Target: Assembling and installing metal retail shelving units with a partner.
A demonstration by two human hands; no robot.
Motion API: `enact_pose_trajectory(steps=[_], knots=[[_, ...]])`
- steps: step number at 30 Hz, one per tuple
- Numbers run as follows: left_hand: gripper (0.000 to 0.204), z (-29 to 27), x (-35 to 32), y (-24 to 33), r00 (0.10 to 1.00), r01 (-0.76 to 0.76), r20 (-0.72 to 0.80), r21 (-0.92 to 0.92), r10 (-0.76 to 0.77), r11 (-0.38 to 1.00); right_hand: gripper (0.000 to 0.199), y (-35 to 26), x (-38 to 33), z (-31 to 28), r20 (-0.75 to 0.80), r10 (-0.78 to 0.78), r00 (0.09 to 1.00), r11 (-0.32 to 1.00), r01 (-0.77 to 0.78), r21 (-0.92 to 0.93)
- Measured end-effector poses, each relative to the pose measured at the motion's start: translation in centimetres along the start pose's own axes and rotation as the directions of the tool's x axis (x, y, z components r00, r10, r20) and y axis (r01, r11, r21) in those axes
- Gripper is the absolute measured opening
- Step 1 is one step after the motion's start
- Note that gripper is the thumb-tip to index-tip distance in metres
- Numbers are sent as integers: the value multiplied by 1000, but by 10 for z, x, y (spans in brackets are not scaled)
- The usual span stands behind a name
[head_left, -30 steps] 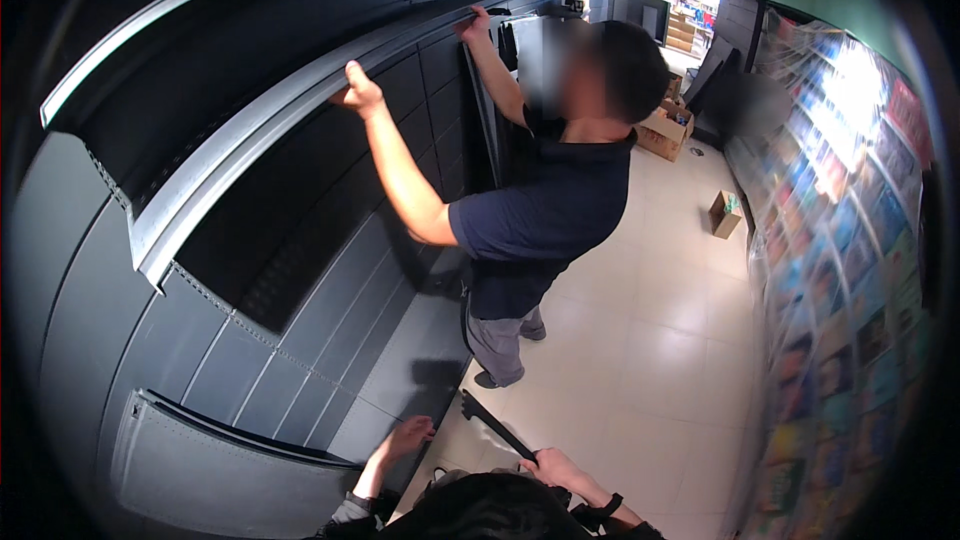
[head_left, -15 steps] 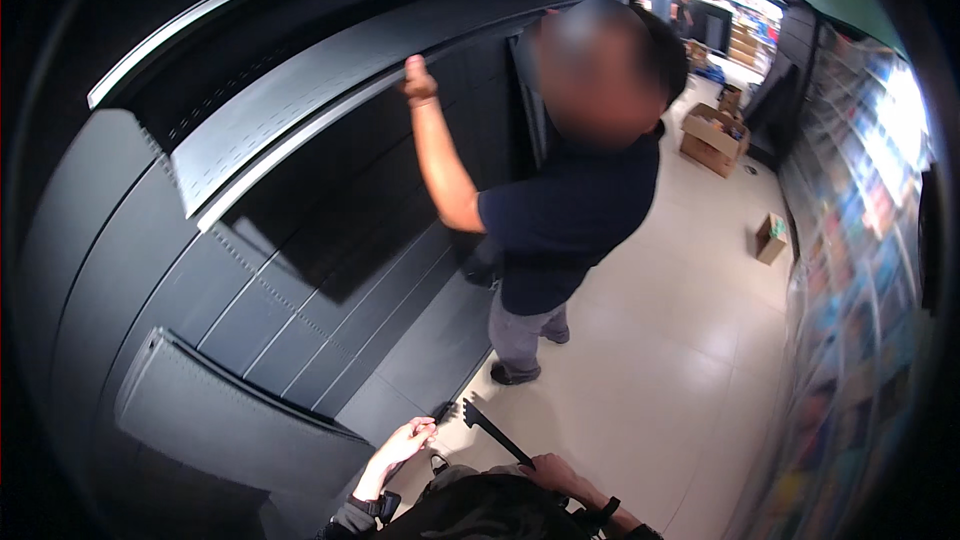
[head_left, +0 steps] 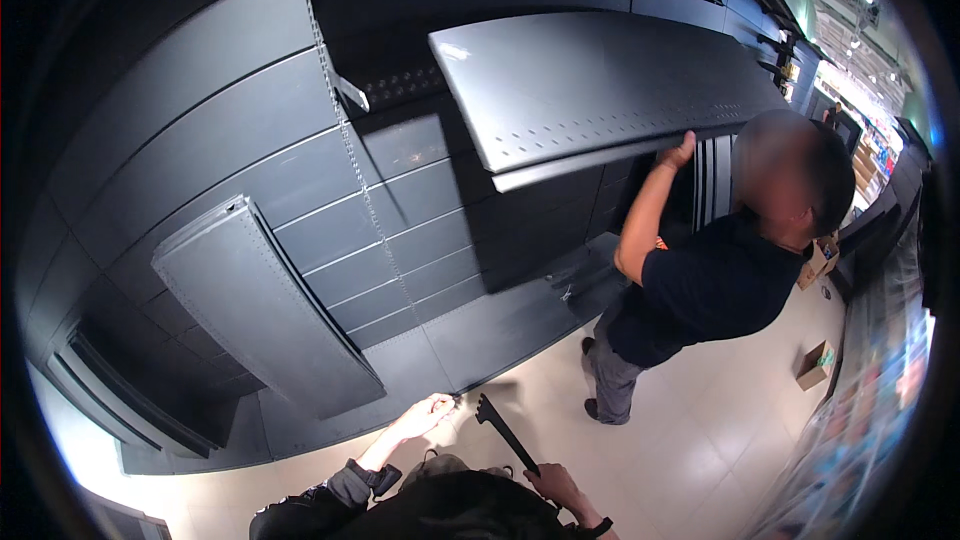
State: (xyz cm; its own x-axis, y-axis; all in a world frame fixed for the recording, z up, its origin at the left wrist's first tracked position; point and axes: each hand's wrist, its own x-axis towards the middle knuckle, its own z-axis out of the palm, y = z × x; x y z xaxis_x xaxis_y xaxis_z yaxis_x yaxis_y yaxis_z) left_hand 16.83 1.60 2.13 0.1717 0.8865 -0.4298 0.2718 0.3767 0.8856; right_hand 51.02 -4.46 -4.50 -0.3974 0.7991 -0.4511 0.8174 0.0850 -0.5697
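My right hand [head_left: 557, 486] is closed round the lower end of a black shelf bracket [head_left: 508, 437]. Its notched, hooked end points up and away from me over the floor. To its left, my left hand [head_left: 428, 414] is held out with the fingers drawn together. Something small and dark shows at its fingertips, too small to name. Beyond my hands, a person in a dark shirt [head_left: 700, 285] holds up a long grey metal shelf [head_left: 600, 85] in front of the wall unit. One of that person's hands [head_left: 680, 150] grips its front edge.
A dark panelled wall unit [head_left: 230, 70] with slotted uprights rises at the left. Grey shelf panels [head_left: 265, 310] lean against it above the base deck [head_left: 480, 325]. Cardboard boxes [head_left: 815, 365] stand on the pale floor at right, beside a plastic-covered display [head_left: 860, 440].
My view has swung left, so the person and shelf appear farther right. The shelf's near end now shows apart from the wall unit. Both my hands keep their hold.
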Motion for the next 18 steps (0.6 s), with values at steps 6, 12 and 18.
enact_pose_trajectory(steps=[6,12,18], knots=[[39,-14,-8,-23,991,-117,52,-85,122,989,48,-39,-15,6,78,146,986,980,-155,125],[40,-55,-39,-51,987,-37,154,-27,41,999,48,-83,-19,39,84,200,976,969,-210,132],[48,-92,-72,-94,996,75,59,-10,-74,997,46,-102,-21,86,166,315,934,893,-351,282]])
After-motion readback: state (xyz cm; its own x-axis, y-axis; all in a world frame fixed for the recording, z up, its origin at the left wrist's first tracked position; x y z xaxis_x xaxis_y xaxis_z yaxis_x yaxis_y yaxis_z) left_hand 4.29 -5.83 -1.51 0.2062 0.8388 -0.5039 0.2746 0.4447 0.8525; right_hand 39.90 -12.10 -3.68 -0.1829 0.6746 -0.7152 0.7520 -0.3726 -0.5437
